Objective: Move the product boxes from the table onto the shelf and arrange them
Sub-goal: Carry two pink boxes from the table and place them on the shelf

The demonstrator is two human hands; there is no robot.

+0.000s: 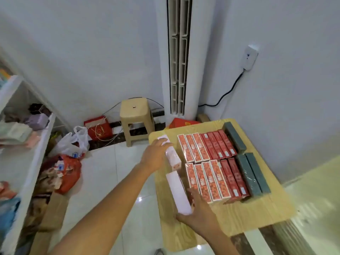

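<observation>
On the small wooden table lie two rows of long product boxes: orange-patterned boxes, red boxes and dark green boxes. At the table's left edge my left hand grips a pale pink-and-white box. Nearer to me, my right hand holds the near end of a white box. The white shelf stands at the far left.
The shelf holds soft pastel packs. On the floor between shelf and table lie plastic bags and a red bag. A beige plastic stool and a red gift box stand by the wall, beside a tall white air conditioner.
</observation>
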